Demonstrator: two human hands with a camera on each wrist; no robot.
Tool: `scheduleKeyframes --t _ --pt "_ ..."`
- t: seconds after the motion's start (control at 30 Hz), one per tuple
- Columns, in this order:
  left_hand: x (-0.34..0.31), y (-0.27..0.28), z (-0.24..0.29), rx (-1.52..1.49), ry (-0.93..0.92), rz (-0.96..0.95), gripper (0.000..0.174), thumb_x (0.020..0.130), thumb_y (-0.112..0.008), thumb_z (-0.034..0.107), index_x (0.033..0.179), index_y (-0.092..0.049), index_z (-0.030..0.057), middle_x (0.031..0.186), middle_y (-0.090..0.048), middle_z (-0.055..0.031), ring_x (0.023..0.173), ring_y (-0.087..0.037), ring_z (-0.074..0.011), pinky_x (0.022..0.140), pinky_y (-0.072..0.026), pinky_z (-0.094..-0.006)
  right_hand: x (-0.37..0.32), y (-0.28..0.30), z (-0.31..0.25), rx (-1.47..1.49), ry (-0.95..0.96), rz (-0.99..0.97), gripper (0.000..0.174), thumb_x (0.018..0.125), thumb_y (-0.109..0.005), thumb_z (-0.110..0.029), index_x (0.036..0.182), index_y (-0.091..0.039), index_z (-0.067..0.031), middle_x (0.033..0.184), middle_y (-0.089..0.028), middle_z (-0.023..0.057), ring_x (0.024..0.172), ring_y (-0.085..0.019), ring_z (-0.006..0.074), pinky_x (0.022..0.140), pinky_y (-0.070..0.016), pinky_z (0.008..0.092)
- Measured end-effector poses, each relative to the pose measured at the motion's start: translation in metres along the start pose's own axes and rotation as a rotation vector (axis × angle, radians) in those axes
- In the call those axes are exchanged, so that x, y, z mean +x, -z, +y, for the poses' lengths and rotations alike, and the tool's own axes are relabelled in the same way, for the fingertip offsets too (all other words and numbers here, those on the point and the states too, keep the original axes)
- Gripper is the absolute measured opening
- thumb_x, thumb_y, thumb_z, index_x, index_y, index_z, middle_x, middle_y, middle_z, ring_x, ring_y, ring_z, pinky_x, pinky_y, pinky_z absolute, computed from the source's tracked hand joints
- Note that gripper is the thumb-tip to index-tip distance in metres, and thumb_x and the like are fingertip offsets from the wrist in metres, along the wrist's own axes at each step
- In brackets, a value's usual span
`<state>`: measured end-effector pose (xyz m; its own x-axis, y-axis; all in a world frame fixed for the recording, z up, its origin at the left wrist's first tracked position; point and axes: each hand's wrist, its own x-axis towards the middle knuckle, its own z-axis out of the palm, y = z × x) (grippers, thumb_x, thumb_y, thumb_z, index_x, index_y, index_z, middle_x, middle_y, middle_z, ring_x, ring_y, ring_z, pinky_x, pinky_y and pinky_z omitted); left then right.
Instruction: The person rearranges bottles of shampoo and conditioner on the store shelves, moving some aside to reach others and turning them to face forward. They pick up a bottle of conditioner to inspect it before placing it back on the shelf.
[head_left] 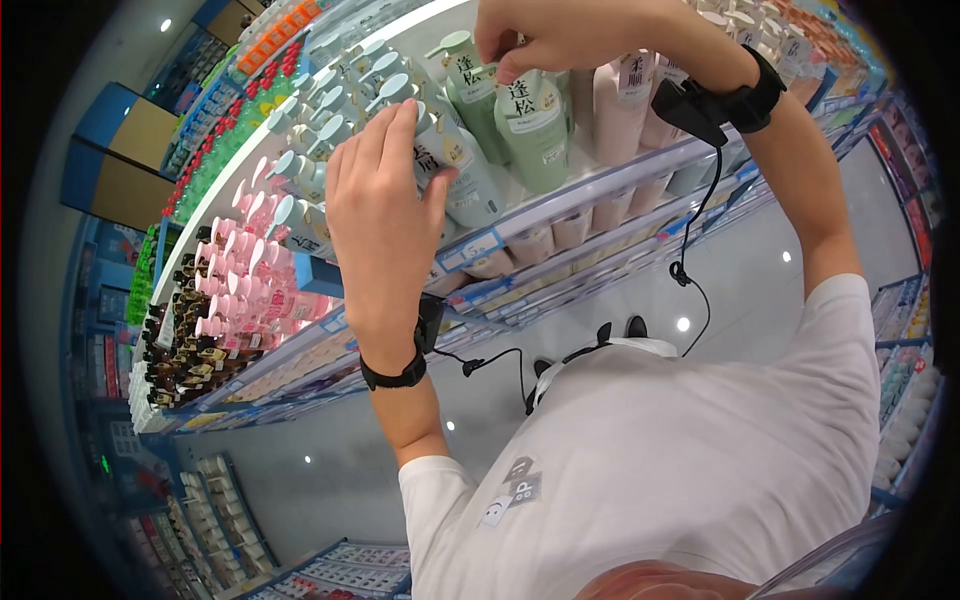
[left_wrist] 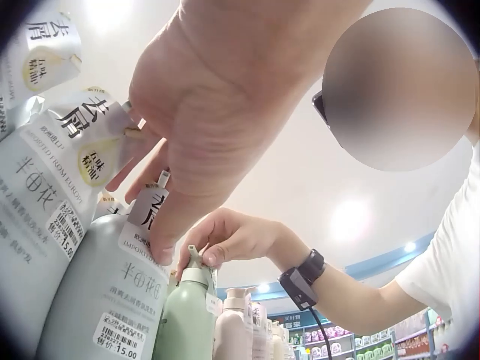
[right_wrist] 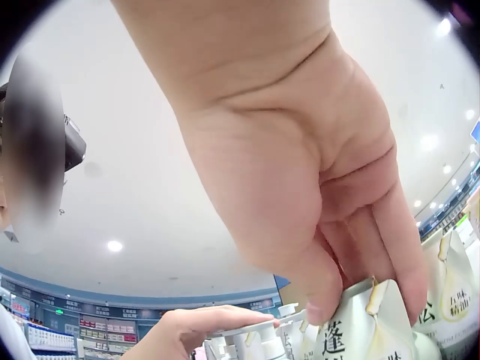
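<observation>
Evidently the work centres on the pale green plastic pump bottle with a white label (head_left: 540, 158), which stands upright at the front of a white shelf (head_left: 570, 198). The right hand (head_left: 575, 32) has its thumb and fingers drawn together at the bottle's top, pinching there, so the hold is not yet released. Behind it stands a second green bottle (head_left: 480, 112).

Just beside, the left hand (head_left: 380, 190) reaches over a pale blue-grey pump bottle (head_left: 475, 190), its fingers mostly straight and its thumb apart, near the hanging tag; whether it bears any weight cannot be told.

As a judgement, the handling is well along for these two: both already stand on the shelf, near its front edge, and what seems left is letting go, perhaps after a small adjustment. Farther out, blush-pink bottles (head_left: 612, 125) and bright pink pump bottles (head_left: 245, 285) stand untouched; whether they need handling cannot be told.
</observation>
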<state>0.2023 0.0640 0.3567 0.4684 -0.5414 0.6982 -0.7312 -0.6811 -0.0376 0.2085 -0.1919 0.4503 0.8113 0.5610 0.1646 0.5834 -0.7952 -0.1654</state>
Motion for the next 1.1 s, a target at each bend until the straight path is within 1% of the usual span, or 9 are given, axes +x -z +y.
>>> scheduleKeyframes --t 0.13,0.17,0.23,0.43,0.73,0.8,0.93,1.03,1.1 --pt "0.0 -0.002 0.0 0.003 -0.003 0.013 0.063 0.071 -0.086 0.006 0.129 -0.062 0.0008 0.127 -0.067 -0.012 0.113 -0.063 -0.0315 0.102 -0.0479 -0.044 0.0 -0.007 -0.005 -0.006 0.05 0.084 0.019 0.084 -0.074 -0.016 0.086 -0.075 0.0033 0.076 -0.072 0.0209 0.07 -0.069 0.0365 0.066 -0.0538 0.0444" --pt "0.0 -0.001 0.0 -0.008 0.001 0.011 0.063 0.072 -0.086 0.008 0.13 -0.063 0.0024 0.127 -0.068 -0.0126 0.113 -0.064 -0.0338 0.1 -0.0482 -0.0448 0.001 -0.007 -0.008 -0.004 0.053 0.086 0.019 0.084 -0.074 -0.016 0.086 -0.075 0.0033 0.076 -0.072 0.0209 0.07 -0.069 0.0365 0.066 -0.0538 0.0444" --pt "0.0 -0.001 0.0 -0.017 0.006 0.006 0.062 0.073 -0.086 0.01 0.131 -0.064 0.004 0.127 -0.069 -0.0131 0.113 -0.064 -0.036 0.099 -0.0486 -0.0456 0.002 -0.008 -0.014 0.027 -0.036 0.048 0.02 0.084 -0.072 -0.015 0.086 -0.075 0.0046 0.075 -0.071 0.022 0.069 -0.069 0.0367 0.065 -0.0535 0.0446" --pt "-0.001 -0.003 -0.002 -0.016 -0.006 0.023 0.063 0.073 -0.087 0.01 0.132 -0.064 0.0044 0.127 -0.069 -0.013 0.113 -0.064 -0.0361 0.098 -0.0487 -0.045 0.0 -0.003 -0.027 0.119 -0.057 0.046 0.022 0.085 -0.071 -0.015 0.084 -0.074 0.007 0.072 -0.069 0.0236 0.067 -0.068 0.037 0.063 -0.053 0.0446" --pt "-0.002 -0.004 -0.004 -0.009 -0.008 0.025 0.063 0.073 -0.088 0.012 0.131 -0.064 0.0043 0.128 -0.069 -0.0128 0.113 -0.064 -0.0359 0.098 -0.0496 -0.0452 0.001 0.0 -0.026 0.031 -0.031 0.006 0.022 0.086 -0.071 -0.014 0.085 -0.074 0.0075 0.073 -0.069 0.025 0.066 -0.067 0.0389 0.064 -0.0535 0.0453" --pt "-0.002 -0.005 -0.004 -0.004 -0.018 0.023 0.063 0.071 -0.086 0.008 0.129 -0.062 0.0 0.126 -0.067 -0.0134 0.111 -0.064 -0.0319 0.104 -0.0467 -0.0441 0.003 -0.005 -0.023 0.028 -0.018 0.016 0.022 0.087 -0.071 -0.014 0.086 -0.074 0.0078 0.074 -0.069 0.0252 0.067 -0.067 0.0395 0.065 -0.0537 0.0454" --pt "-0.003 -0.006 -0.004 0.011 -0.021 0.025 0.063 0.072 -0.086 0.008 0.13 -0.062 -0.0003 0.126 -0.067 -0.0132 0.111 -0.064 -0.0319 0.104 -0.0465 -0.0442 0.003 -0.008 -0.023 0.038 -0.003 0.026 0.022 0.087 -0.07 -0.014 0.087 -0.074 0.0083 0.075 -0.069 0.0259 0.069 -0.067 0.041 0.066 -0.054 0.0461" --pt "-0.002 -0.004 -0.003 0.006 -0.015 0.012 0.064 0.072 -0.085 0.008 0.13 -0.062 -0.0004 0.127 -0.067 -0.0135 0.113 -0.063 -0.032 0.104 -0.0462 -0.0444 0.0 -0.001 -0.03 0.032 -0.032 0.004 0.023 0.087 -0.069 -0.015 0.087 -0.074 0.0081 0.076 -0.069 0.0263 0.071 -0.068 0.0414 0.067 -0.0539 0.0469" --pt "-0.001 -0.003 -0.002 0.007 -0.024 0.026 0.062 0.076 -0.086 0.015 0.132 -0.063 0.0017 0.131 -0.066 -0.0147 0.116 -0.062 -0.0363 0.099 -0.0493 -0.0451 -0.001 0.006 -0.036 0.031 -0.06 -0.016 0.024 0.088 -0.068 -0.016 0.087 -0.074 0.0074 0.077 -0.07 0.0264 0.071 -0.068 0.0413 0.068 -0.0539 0.0472"
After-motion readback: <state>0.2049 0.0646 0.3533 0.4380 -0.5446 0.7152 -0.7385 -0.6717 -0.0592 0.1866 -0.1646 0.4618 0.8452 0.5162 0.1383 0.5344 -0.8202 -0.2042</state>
